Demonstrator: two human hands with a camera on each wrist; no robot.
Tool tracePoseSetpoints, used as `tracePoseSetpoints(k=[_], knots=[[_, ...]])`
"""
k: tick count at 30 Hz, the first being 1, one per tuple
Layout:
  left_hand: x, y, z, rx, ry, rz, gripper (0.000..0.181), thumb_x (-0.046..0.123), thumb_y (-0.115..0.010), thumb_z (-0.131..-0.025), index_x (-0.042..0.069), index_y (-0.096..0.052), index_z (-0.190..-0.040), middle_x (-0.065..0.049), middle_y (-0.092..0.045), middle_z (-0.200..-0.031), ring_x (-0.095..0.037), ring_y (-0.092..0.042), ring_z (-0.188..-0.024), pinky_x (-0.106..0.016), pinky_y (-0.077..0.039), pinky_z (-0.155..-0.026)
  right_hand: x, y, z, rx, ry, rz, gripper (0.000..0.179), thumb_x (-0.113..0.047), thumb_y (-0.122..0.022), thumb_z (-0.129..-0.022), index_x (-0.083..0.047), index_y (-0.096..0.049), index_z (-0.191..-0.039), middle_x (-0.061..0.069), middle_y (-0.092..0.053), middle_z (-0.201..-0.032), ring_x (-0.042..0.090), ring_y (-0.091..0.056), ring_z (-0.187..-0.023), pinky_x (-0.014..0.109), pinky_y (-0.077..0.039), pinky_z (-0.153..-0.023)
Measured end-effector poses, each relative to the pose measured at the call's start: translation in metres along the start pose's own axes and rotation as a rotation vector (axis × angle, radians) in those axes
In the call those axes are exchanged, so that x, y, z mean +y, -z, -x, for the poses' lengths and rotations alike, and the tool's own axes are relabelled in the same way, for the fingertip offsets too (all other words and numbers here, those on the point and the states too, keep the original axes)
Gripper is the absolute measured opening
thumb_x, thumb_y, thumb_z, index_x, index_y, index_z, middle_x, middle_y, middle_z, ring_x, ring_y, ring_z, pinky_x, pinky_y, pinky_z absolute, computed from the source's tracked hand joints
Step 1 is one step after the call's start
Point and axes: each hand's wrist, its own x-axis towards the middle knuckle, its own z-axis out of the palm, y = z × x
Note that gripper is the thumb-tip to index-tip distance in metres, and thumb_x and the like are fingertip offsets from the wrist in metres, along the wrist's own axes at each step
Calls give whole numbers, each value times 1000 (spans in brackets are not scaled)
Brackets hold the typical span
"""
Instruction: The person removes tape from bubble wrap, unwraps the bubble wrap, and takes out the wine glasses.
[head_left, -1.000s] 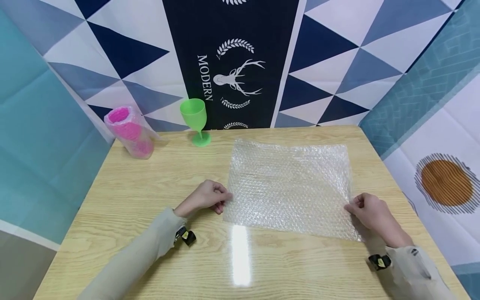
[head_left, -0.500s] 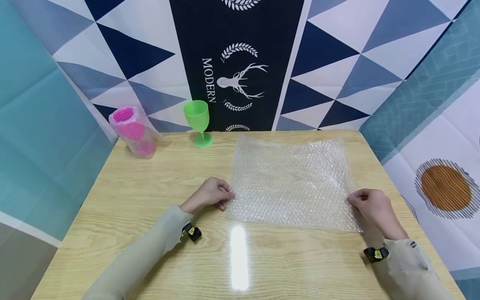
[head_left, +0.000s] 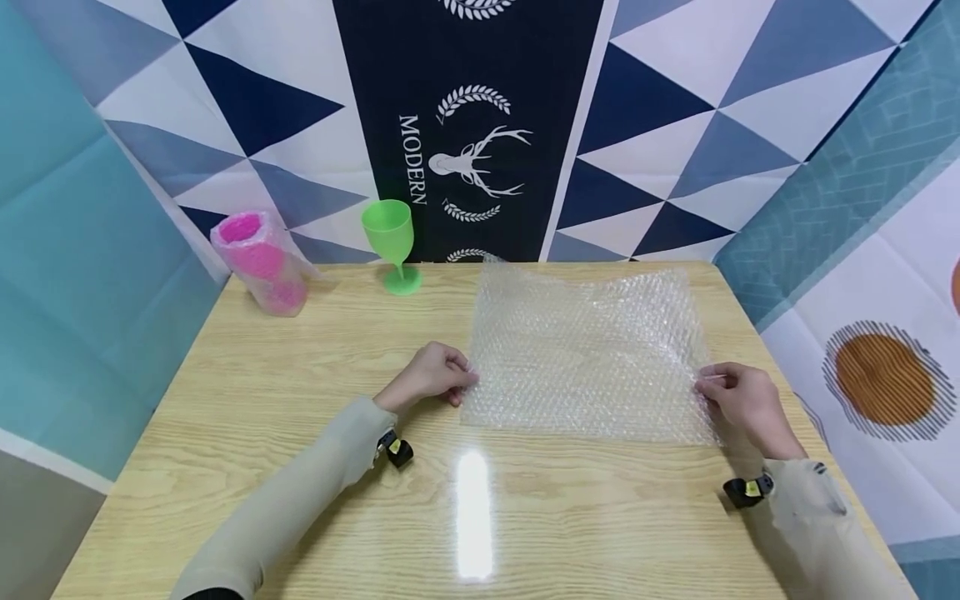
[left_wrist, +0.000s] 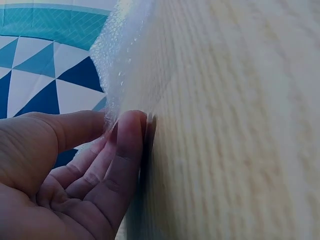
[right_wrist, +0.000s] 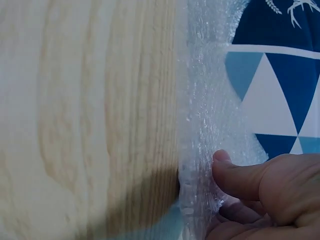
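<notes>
A clear sheet of bubble wrap (head_left: 588, 358) spreads over the right half of the table, its far edge slightly raised and wavy. My left hand (head_left: 437, 373) pinches its left edge between thumb and fingers; the left wrist view shows the bubble wrap (left_wrist: 122, 55) between the thumb and forefinger, close to the tabletop. On the opposite side my right hand (head_left: 742, 400) pinches the right edge. In the right wrist view the thumb presses on the bubble wrap (right_wrist: 200, 125), and the fingers are partly hidden behind it.
A green plastic goblet (head_left: 388, 237) stands upright at the back of the wooden table (head_left: 337, 517). Left of it is a pink object in bubble wrap (head_left: 262, 265), near the back left corner. Patterned cloth walls (head_left: 300, 108) border the table at the back and sides.
Both hands have moved a little away from me, carrying the bubble wrap toward the back of the table. Its far left corner now reaches the back edge. The goblet and wrapped pink object stay put.
</notes>
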Motion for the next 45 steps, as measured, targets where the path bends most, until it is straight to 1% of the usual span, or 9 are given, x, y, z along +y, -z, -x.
tracePoseSetpoints(k=[4, 8, 14, 19, 22, 30, 37, 41, 45], knots=[[4, 1, -4, 52, -42, -19, 23, -2, -79, -85, -7, -71, -106, -11, -73, -83, -11, -66, -59, -27, -63, -60, -1, 3, -4, -1, 6, 0, 37, -20, -66, -102, 10, -67, -122, 25, -74, -104, -5, -60, -69, 17, -53, -57], [9, 2, -9, 92, -84, -63, 29, -4, -81, -82, -6, -72, -109, -13, -74, -92, -11, -67, -67, -26, -63, -66, -3, 7, -10, 26, 25, 27, 34, -20, -69, -99, 10, -70, -115, 22, -75, -99, -6, -58, -69, 16, -52, -57], [12, 1, -17, 117, -76, -51, 41, -5, -83, -79, -6, -70, -117, -16, -75, -101, -14, -69, -74, -28, -63, -69, -4, 15, -20, 57, 46, 61, 30, -22, -74, -96, 6, -74, -108, 20, -76, -97, -3, -56, -71, 16, -50, -57], [11, -3, -20, 115, -72, -45, 43, -5, -84, -78, -5, -69, -118, -15, -75, -100, -14, -69, -72, -27, -63, -69, 0, 18, -23, 70, 41, 87, 31, -23, -76, -95, 6, -75, -106, 21, -76, -97, -5, -55, -70, 14, -48, -57], [12, -5, -23, 110, -97, -37, 42, -5, -84, -78, -4, -69, -117, -14, -75, -98, -13, -69, -72, -27, -63, -69, 3, 19, -23, 77, 28, 85, 32, -23, -75, -95, 6, -74, -107, 22, -76, -97, -7, -54, -68, 16, -48, -56], [20, -13, -30, 106, -123, -38, 45, -4, -84, -78, -2, -68, -120, -13, -75, -99, -13, -69, -74, -27, -62, -69, 13, 27, -25, 92, -7, 71, 34, -24, -73, -97, 7, -72, -110, 22, -75, -97, -4, -55, -67, 18, -50, -54], [31, -23, -38, 88, -155, -39, 51, -1, -85, -79, -2, -66, -126, -14, -75, -104, -13, -68, -82, -25, -62, -74, 23, 40, -30, 122, -30, 85, 36, -25, -73, -97, 7, -71, -111, 23, -75, -98, -4, -55, -67, 18, -49, -53], [36, -26, -43, 87, -161, -46, 47, 0, -84, -81, -2, -68, -125, -14, -76, -103, -11, -69, -80, -24, -62, -74, 25, 44, -34, 144, -16, 75, 34, -22, -74, -96, 10, -71, -109, 21, -75, -90, -5, -54, -62, 18, -49, -51], [39, -32, -49, 68, -165, -21, 40, -2, -81, -83, -4, -69, -121, -18, -77, -101, -9, -69, -72, -25, -63, -72, 25, 49, -36, 161, 12, 86, 32, -18, -74, -96, 11, -72, -106, 21, -75, -85, -6, -53, -60, 17, -48, -50]])
